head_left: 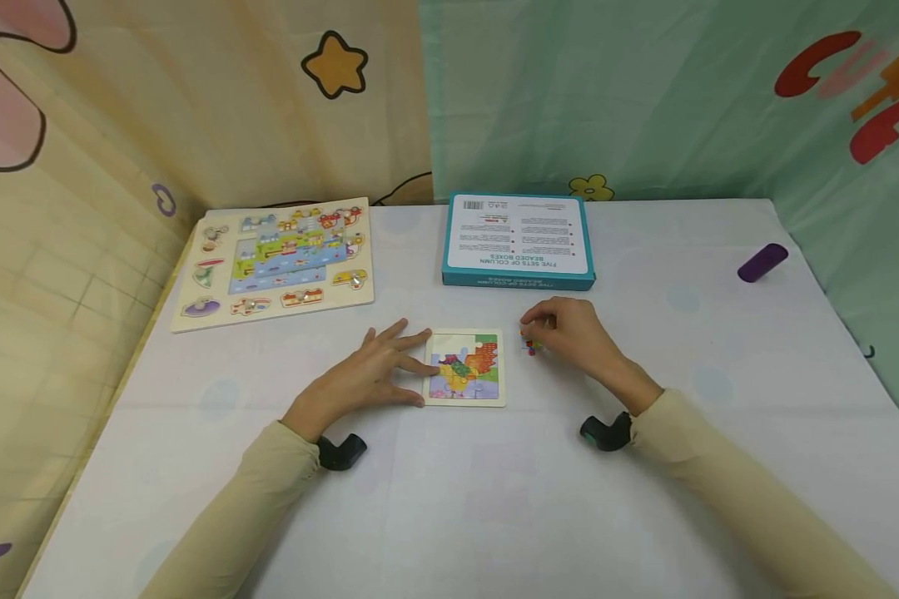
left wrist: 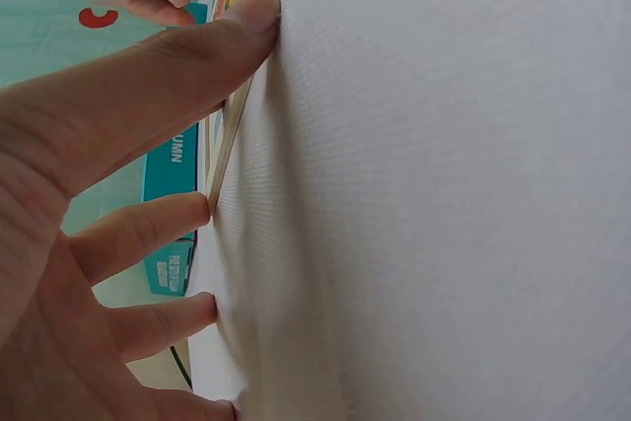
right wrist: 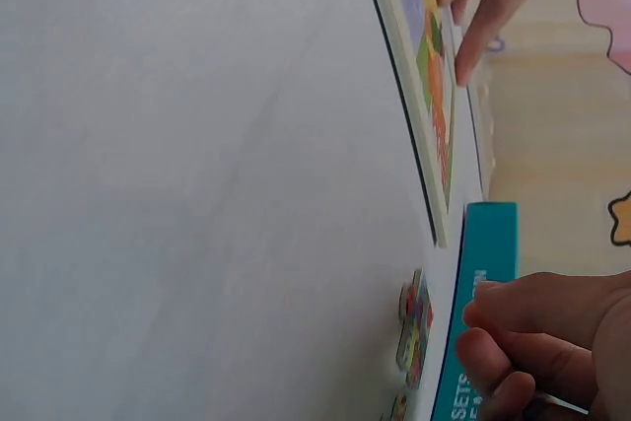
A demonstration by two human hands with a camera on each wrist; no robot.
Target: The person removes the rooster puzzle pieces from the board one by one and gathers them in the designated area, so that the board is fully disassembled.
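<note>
A small square jigsaw puzzle [head_left: 464,403] in a pale wooden frame lies on the table. Several pieces form a colourful picture in it, with a bare pale patch at its upper left. My left hand [head_left: 374,372] has its fingers spread at the frame's left side, thumb against the lower corner and one fingertip reaching over the pieces. To the right, my right hand [head_left: 572,334] is over loose puzzle pieces [right wrist: 415,330], partly hidden below it in the head view. Its fingers are bent with thumb and index tips close together; whether they pinch a piece is not visible.
Behind the puzzle lies a teal box [head_left: 519,280] with a white printed label. A larger wooden peg puzzle board [head_left: 187,287] is at the back left. A purple cylinder [head_left: 762,263] lies near the right edge. Printed curtains [head_left: 607,100] hang behind the table.
</note>
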